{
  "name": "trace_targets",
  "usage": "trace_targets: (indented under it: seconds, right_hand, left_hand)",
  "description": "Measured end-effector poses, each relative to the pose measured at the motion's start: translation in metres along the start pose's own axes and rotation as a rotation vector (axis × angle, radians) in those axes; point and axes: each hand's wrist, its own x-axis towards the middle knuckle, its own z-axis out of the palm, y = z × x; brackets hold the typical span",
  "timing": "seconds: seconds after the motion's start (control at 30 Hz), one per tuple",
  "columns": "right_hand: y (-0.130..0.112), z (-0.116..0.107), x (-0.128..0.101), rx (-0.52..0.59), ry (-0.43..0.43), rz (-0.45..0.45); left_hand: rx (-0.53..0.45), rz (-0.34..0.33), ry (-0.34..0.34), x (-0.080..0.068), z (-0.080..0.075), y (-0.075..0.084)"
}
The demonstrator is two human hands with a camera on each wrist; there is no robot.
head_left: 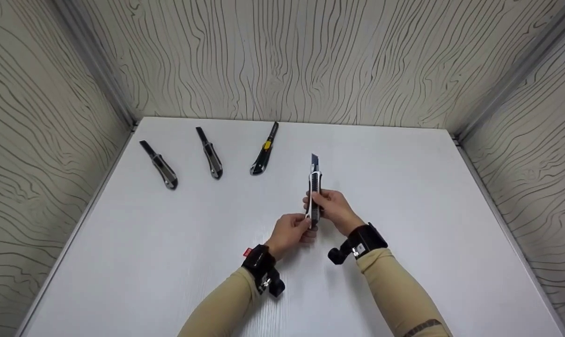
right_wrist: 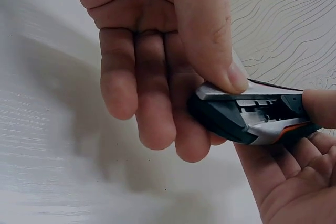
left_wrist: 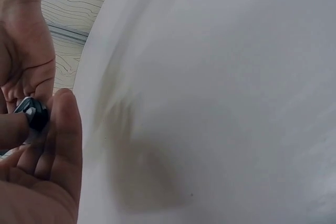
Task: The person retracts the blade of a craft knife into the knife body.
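A utility knife (head_left: 314,180) with a silver and black handle is held above the table between both hands, its blade out and pointing to the far side. My right hand (head_left: 337,208) grips the middle of the handle, thumb laid along the top face. The left hand (head_left: 288,231) pinches the black tail end between thumb and fingers. In the right wrist view the knife's tail (right_wrist: 223,116) shows close up, with orange edging. The left wrist view shows only that dark tail (left_wrist: 37,114) between the hands; the blade is hidden there.
Farther back on the white table (head_left: 380,159) lie a grey utility knife (head_left: 164,171) at far left, another grey utility knife (head_left: 212,157) beside it, and a black utility knife (head_left: 262,157) with a yellow slider. Patterned panels (head_left: 282,61) enclose the table at the back and sides.
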Motion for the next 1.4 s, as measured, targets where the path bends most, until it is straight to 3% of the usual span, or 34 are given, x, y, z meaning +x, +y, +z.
trace_targets:
  seconds: [0.9, 1.23, 1.4]
  right_hand:
    - [0.000, 0.000, -0.001, -0.002, -0.021, -0.008]
    - [0.000, 0.001, -0.001, 0.007, -0.026, -0.017]
    - [0.001, 0.001, -0.001, 0.024, -0.046, 0.000]
  left_hand:
    - [0.011, -0.010, 0.010, 0.000, -0.001, 0.002]
    - [-0.047, -0.031, -0.032, -0.002, -0.003, -0.003]
    - [-0.094, 0.007, -0.052, -0.003, -0.002, -0.009]
